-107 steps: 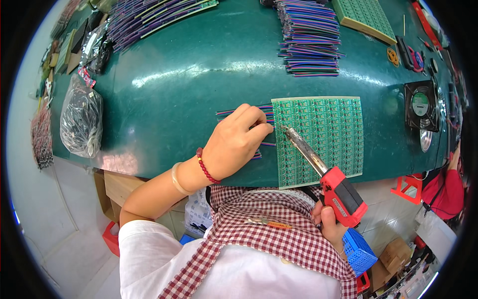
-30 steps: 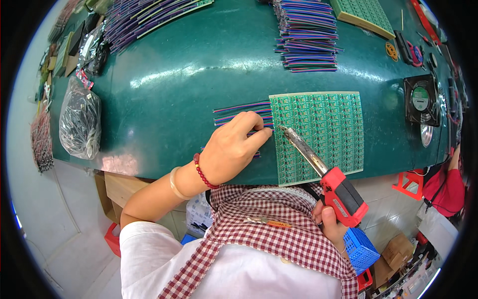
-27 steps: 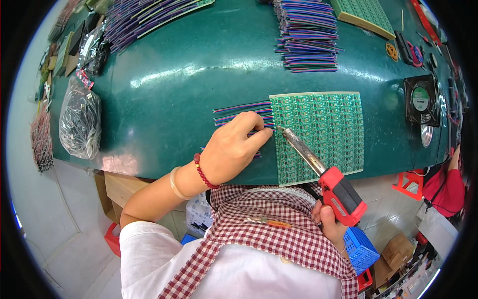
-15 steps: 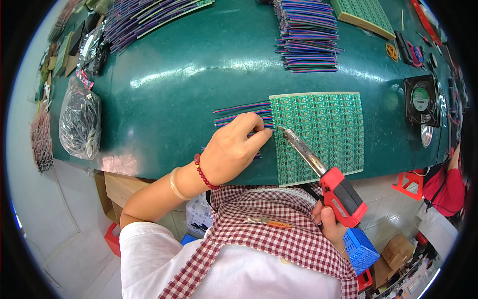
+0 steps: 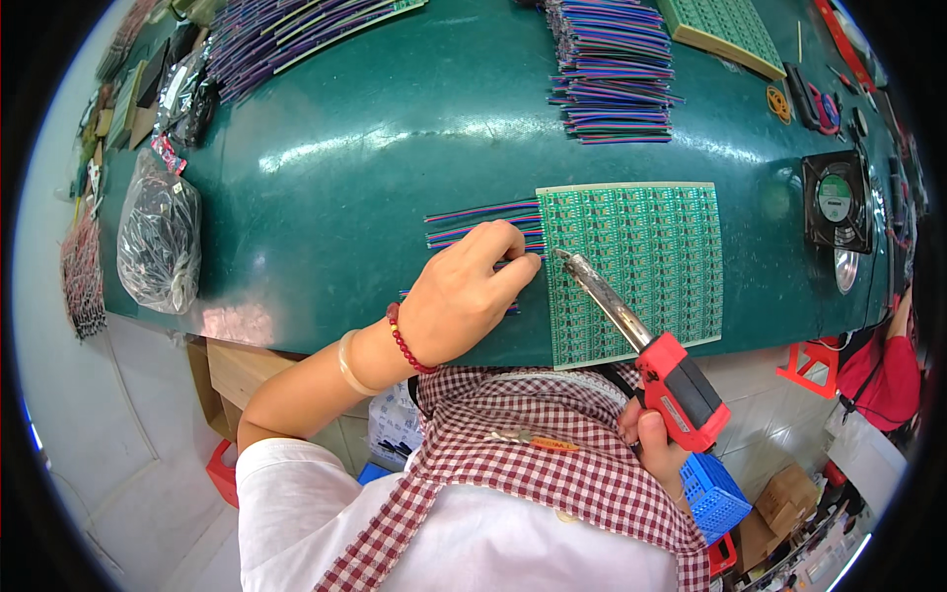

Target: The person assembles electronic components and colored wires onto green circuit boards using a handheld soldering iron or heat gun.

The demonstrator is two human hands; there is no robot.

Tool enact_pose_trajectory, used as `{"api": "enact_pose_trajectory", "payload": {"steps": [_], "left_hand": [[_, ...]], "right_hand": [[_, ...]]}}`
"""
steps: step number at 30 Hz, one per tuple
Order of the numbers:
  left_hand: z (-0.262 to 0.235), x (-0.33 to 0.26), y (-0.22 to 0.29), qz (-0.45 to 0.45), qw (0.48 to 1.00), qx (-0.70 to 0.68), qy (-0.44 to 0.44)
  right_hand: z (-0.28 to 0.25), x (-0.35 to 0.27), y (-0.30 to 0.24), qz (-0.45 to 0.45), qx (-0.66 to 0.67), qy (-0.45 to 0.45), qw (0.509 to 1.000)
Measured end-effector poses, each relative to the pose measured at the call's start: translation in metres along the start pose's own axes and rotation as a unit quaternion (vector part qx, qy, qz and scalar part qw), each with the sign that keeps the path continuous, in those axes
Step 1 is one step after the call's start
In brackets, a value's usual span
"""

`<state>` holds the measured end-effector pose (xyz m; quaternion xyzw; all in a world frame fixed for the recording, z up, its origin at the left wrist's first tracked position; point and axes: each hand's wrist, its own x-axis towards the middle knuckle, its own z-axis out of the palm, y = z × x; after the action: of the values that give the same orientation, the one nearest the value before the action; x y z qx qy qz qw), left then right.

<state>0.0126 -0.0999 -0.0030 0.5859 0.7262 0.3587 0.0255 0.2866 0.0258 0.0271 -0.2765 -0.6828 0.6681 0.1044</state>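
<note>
A panel of small green circuit boards (image 5: pixel 651 266) lies on the table in front of me. Short multicoloured ribbon wires (image 5: pixel 480 213) stick out from its left edge. My left hand (image 5: pixel 469 286) is closed in a pinch at that edge, on a ribbon wire mostly hidden behind the fingers. Wrapped round the lower end of a red and black soldering iron (image 5: pixel 683 391) is my right hand (image 5: pixel 651 444), partly covered by the handle. The iron's metal tip slants up-left to the panel's left column, just right of my left fingertips.
Bundles of ribbon wires (image 5: pixel 614 74) lie at the far side, beside a stack of board panels (image 5: pixel 725 35). A black fan (image 5: pixel 836 200) stands at right. A clear bag of dark parts (image 5: pixel 158 237) sits at left. Another person's red sleeve (image 5: pixel 878 380) shows at the right edge.
The iron's tip has shifted very slightly to the right on the panel. Both hands keep nearly the same place and grip.
</note>
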Motion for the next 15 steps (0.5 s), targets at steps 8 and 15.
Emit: {"api": "enact_pose_trajectory", "payload": {"steps": [8,15], "left_hand": [[0.0,0.0,-0.001,0.002,1.0,-0.009,0.001],[0.0,0.0,-0.002,-0.009,1.0,-0.019,0.001]], "right_hand": [[0.0,0.001,-0.01,0.046,0.014,0.001,0.999],[0.0,0.007,-0.021,0.089,0.012,-0.013,0.996]]}}
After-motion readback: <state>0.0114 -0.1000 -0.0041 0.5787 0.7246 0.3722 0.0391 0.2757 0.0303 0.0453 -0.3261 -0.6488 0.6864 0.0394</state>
